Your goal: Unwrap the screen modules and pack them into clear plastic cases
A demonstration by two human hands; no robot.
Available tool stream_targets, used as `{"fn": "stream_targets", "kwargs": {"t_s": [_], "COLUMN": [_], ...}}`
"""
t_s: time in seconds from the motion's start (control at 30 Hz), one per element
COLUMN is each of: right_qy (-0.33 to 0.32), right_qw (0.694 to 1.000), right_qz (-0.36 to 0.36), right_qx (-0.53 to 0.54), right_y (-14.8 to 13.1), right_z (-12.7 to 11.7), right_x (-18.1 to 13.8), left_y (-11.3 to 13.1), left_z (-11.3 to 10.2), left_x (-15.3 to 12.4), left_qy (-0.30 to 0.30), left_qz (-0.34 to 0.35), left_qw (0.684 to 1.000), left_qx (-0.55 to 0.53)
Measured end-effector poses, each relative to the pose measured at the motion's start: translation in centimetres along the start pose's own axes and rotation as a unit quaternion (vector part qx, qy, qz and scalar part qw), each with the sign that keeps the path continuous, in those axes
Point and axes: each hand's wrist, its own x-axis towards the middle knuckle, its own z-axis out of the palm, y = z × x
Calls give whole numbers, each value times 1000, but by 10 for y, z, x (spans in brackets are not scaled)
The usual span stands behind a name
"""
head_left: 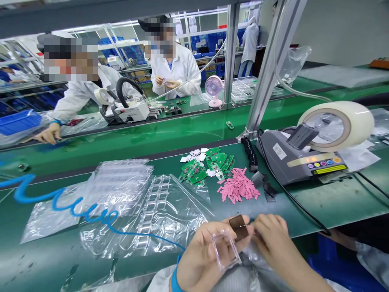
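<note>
My left hand (199, 251), palm up with a blue wrist strap, holds a clear plastic frame (226, 250) under its thumb. Its fingers also support a dark brown, thin square piece (239, 227) just beyond the frame. My right hand (272, 239) is closed beside that piece, fingertips close to its right edge. A small shiny thin bit shows at the dark piece, but I cannot tell what it belongs to. Ahead of my hands lie a heap of pink strips (238, 185), green circuit boards (194, 172), white squares (196, 155) and dark thin pieces (270, 190).
A tape dispenser (285, 156) with a large roll stands at right, its black cable crossing the bench. Plastic bags with clear frames (154, 194) lie left, under a coiled blue cord (82, 207). Beyond the green belt (170, 132), people in white coats work near a pink fan (214, 90).
</note>
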Motion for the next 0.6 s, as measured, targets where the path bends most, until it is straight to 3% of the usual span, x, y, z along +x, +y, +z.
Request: {"fn": "stream_targets", "kwargs": {"t_s": [0.13,0.27,0.6], "right_qy": [44,52,69], "right_qw": [984,981,978], "right_qz": [-24,-124,-172], "right_qx": [172,139,99], "right_y": [-13,-30,-27], "right_z": [-36,-64,-54], "right_x": [15,30,36], "left_y": [-4,-4,-7], "left_z": [4,8,9], "left_x": [0,1,-1], "left_qy": [-24,-28,-15], "left_qz": [-25,-38,-42], "left_qw": [999,999,999], "left_qx": [0,6,-3]}}
